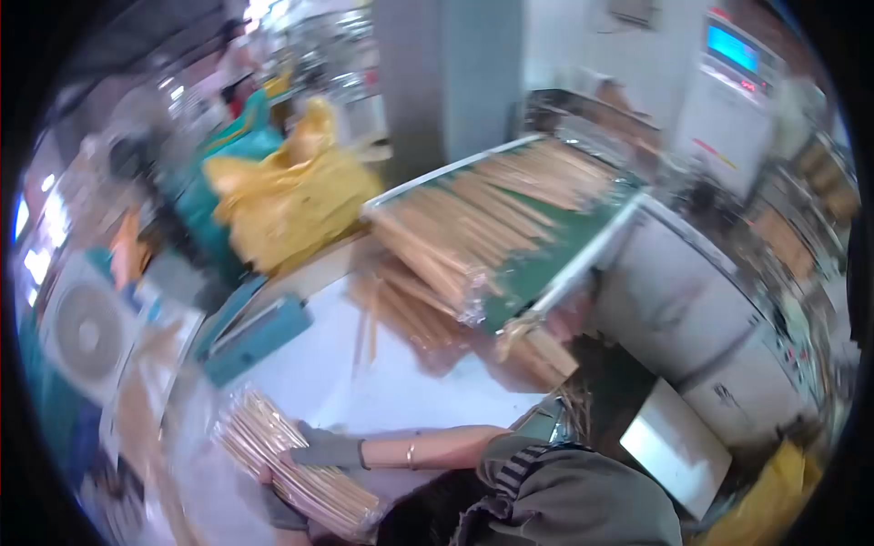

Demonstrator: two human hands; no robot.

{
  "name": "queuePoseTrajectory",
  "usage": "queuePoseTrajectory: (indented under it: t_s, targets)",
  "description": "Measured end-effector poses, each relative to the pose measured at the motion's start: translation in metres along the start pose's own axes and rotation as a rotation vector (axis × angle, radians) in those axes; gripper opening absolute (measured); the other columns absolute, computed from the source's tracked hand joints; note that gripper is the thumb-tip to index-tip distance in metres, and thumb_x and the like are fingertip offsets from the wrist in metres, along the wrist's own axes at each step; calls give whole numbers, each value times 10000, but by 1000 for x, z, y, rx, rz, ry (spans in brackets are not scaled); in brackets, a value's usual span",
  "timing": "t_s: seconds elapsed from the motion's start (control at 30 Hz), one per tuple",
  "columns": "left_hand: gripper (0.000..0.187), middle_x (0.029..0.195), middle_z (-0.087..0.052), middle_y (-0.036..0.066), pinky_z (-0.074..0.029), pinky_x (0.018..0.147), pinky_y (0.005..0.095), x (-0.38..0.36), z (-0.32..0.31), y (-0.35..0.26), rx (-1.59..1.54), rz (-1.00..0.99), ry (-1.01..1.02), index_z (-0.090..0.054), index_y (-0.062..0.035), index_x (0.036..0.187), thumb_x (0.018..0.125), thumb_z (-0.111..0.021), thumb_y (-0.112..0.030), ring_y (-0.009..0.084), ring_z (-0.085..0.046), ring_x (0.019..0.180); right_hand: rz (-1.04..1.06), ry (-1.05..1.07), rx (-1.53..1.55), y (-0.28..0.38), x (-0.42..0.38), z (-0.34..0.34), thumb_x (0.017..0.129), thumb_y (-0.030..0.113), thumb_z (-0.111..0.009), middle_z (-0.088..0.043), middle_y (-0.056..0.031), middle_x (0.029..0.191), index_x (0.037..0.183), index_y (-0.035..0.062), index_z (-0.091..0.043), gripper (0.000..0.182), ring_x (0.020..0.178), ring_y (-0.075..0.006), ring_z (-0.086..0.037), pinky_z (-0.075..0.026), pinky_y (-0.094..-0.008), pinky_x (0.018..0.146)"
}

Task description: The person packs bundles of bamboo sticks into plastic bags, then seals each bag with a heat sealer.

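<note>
Head view: left hand (280, 511) and right hand (326, 449) hold a bag (248, 426) of sticks (323, 491).

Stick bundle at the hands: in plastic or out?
In: clear, shiny plastic shows at both ends of the stick bundle. Sealed or open, cannot tell; the picture is too blurred.

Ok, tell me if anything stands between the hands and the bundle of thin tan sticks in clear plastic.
Nothing visible does. The grey-gloved right hand rests on the bundle of thin tan sticks; the left hand, partly hidden, seems to touch its lower edge.
</note>
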State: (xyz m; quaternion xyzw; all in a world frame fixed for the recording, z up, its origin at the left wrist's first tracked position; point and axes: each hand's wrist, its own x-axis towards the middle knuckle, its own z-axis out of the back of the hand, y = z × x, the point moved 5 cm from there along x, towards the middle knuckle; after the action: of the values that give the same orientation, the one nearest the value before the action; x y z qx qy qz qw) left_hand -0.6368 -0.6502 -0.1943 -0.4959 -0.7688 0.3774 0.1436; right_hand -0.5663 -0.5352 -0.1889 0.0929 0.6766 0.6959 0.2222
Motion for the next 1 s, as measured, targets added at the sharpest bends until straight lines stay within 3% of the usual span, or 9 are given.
queuePoseTrajectory:
  t_s: [0.2, 0.27, 0.43, 0.47, 0.6, 0.67, 0.8, 0.87, 1.0]
  targets:
    - [766, 1123, -496, 170, -466, 767, 359, -225, 12, -72, 2, -498, -533, -361, -5, 1267, 758, -500, -560, 279, -531, 923, 278, 612, 158, 112, -102, -140, 801, 416, -589, -461, -172, 1217, 1345, -15, -222, 785, 1132, -249, -436, -356, -318, 947]
    - [742, 1120, -515, 192, -473, 793, 405, -303, 6, -90, -150, -822, -16, -377, 23, 1245, 792, -459, -559, 313, -530, 967, 524, 926, 316, 108, -118, -216, 863, 244, -545, -541, -94, 1119, 1362, 32, -247, 618, 935, -158, -531, -436, -278, 815]
    - [704, 1110, -527, 194, -471, 815, 400, -521, -9, -64, -95, -1137, -463, -397, 20, 1233, 801, -463, -531, 304, -541, 966, 826, 1039, 8, 175, -139, -354, 845, 310, -541, -525, -15, 598, 792, 21, -597, 299, 622, -93, -519, -429, -234, 569]
    - [696, 1108, -529, 194, -471, 819, 399, -548, -13, -50, -106, -1154, -587, -401, 20, 1231, 802, -464, -525, 303, -543, 966, 892, 950, -158, 196, -141, -379, 839, 384, -541, -506, -23, 492, 674, 35, -605, 391, 580, -114, -528, -421, -242, 545]
    - [666, 1100, -539, 196, -469, 837, 395, -626, -3, 1, -241, -1137, -957, -418, 18, 1221, 809, -467, -503, 296, -552, 965, 1112, 457, -424, 218, -213, -507, 663, 567, -633, -609, -193, 912, 999, 6, -577, 656, 790, -315, -603, -480, -324, 740]
    - [651, 1096, -544, 196, -468, 845, 393, -643, 12, 17, -331, -1092, -1058, -426, 16, 1217, 812, -469, -491, 293, -556, 964, 1068, 713, -720, 161, -231, -573, 639, 537, -648, -530, -246, 1120, 1150, -14, -485, 769, 936, -332, -577, -448, -332, 854]
    - [621, 1087, -554, 198, -466, 863, 389, -647, 66, 17, -473, -948, -1164, -442, 14, 1207, 818, -472, -469, 286, -565, 964, 835, 1342, -807, 77, -250, -564, 689, 297, -607, -601, -226, 935, 1006, -35, -578, 460, 884, -301, -593, -446, -368, 794]
    - [599, 1098, -555, 182, -470, 859, 373, -653, 145, 22, -507, -847, -1314, -442, 7, 1215, 808, -514, -426, 270, -575, 957, 1082, 1198, -644, 116, -265, -511, 724, 177, -562, -612, -190, 858, 949, -34, -599, 311, 794, -297, -593, -448, -386, 744]
    - [540, 1058, -581, 145, -483, 816, 361, -625, 274, -5, -459, -667, -1484, -476, -5, 1177, 786, -577, -364, 288, -591, 903, 597, 1288, -68, 122, -256, -499, 763, 123, -565, -617, -134, 891, 1048, 1, -573, 310, 733, -217, -575, -461, -330, 716]
